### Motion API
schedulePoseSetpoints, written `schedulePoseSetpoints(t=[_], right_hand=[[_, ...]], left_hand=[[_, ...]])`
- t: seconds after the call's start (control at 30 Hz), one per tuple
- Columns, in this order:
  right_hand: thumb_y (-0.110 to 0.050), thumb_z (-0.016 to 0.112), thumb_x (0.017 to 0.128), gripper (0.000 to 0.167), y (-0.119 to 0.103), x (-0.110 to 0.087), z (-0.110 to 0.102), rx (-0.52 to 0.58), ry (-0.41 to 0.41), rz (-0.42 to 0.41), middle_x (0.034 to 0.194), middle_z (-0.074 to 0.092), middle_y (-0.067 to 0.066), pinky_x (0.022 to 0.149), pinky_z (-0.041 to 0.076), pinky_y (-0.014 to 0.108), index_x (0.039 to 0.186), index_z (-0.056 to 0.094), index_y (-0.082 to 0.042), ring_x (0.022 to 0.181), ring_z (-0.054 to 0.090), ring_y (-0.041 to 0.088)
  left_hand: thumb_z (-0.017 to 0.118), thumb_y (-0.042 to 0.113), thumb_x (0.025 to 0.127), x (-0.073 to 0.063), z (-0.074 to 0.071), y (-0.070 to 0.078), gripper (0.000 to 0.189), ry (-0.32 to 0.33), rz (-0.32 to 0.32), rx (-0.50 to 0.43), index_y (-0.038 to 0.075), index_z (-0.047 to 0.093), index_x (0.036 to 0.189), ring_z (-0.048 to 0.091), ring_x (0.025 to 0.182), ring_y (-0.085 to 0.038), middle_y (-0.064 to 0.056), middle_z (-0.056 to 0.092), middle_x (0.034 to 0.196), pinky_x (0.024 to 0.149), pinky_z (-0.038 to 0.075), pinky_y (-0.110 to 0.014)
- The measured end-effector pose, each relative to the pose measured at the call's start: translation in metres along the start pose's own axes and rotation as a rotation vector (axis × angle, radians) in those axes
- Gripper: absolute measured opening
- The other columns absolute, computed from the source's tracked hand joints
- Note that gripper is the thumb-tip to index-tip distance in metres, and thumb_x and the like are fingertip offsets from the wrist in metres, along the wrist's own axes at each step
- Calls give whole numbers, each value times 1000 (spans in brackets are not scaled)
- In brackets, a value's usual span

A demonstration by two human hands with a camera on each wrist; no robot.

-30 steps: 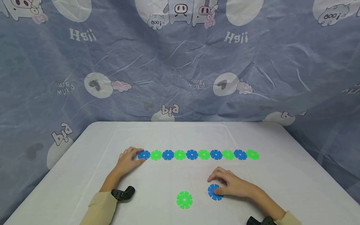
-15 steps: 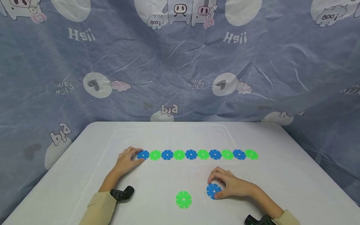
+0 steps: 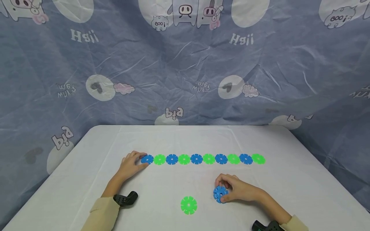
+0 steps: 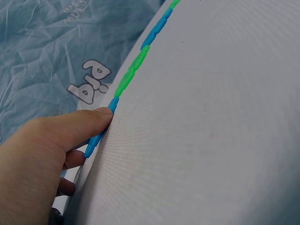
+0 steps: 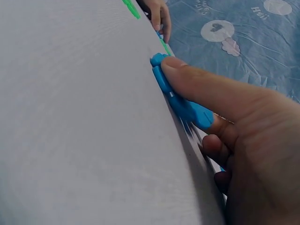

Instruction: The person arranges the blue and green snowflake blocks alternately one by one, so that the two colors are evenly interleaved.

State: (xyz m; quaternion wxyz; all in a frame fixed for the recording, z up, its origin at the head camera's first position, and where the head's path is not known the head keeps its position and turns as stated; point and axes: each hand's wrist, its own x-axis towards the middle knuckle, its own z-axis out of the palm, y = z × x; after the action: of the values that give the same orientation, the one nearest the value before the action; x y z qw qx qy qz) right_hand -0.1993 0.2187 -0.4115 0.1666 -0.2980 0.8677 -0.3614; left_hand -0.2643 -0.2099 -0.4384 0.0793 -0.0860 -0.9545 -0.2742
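Observation:
My left hand (image 3: 131,165) pinches the blue interlocking disc (image 3: 147,159) at the left end of a straight row. In the left wrist view, its thumb (image 4: 101,117) lies on that disc's near edge and a finger reaches the far edge. Nearer the front, my right hand (image 3: 235,189) holds a loose blue interlocking disc (image 3: 220,194) between thumb and fingers. That disc (image 5: 185,107) looks tilted in the right wrist view, with the thumb on its upper edge. A loose green interlocking disc (image 3: 189,205) lies flat to its left, apart from both hands.
The row alternates blue and green discs, ending in a green disc (image 3: 258,158) at the right. All of it lies on a white-covered table (image 3: 289,179). Behind hangs a blue printed curtain (image 3: 185,64). Each wrist carries a black device (image 3: 126,198).
My right hand's fingers have closed round the loose blue disc, which has tipped up from lying flat and shifted slightly away from me. The left hand and the row stay put.

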Motion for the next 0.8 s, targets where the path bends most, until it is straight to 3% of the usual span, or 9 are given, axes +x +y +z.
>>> schedulePoseSetpoints(t=[0.2,0.33,0.5,0.6,0.7,0.8], right_hand=[[-29,71,76,35,-1,0,-2,69,-19,-19,79,45,-2,67,29,27,102,49,-20,80,38,9],[-22,66,82,30,-1,2,-8,138,22,-45,78,45,0,61,33,22,104,49,-12,70,39,4],[-21,60,86,27,10,1,-21,131,139,-2,95,50,5,61,35,23,109,52,-9,74,41,7],[-24,58,88,30,21,-4,-31,119,218,49,113,50,10,66,40,24,113,52,-8,88,46,7],[-24,56,89,34,33,-8,-43,133,313,95,116,47,16,63,44,26,118,50,-5,81,51,9],[-25,53,91,37,45,-14,-57,118,439,138,113,45,20,56,43,25,122,48,-4,63,50,8]], left_hand=[[62,45,80,-1,0,1,53,2,3,-4,14,56,123,45,108,-28,-9,52,115,81,28,-40],[62,45,80,-1,0,1,53,4,0,-1,14,56,123,45,108,-28,-9,53,115,82,29,-41],[62,45,80,-2,0,1,53,5,-4,-1,14,56,122,46,108,-28,-9,53,114,82,29,-41],[62,45,80,-2,0,1,53,4,-2,-4,14,56,122,45,108,-28,-9,53,115,82,29,-41],[62,45,80,-1,0,1,53,4,2,-2,13,56,122,46,107,-28,-9,53,115,81,29,-41],[62,45,80,0,0,0,53,4,4,-1,14,56,123,45,107,-28,-9,53,114,81,29,-40]])
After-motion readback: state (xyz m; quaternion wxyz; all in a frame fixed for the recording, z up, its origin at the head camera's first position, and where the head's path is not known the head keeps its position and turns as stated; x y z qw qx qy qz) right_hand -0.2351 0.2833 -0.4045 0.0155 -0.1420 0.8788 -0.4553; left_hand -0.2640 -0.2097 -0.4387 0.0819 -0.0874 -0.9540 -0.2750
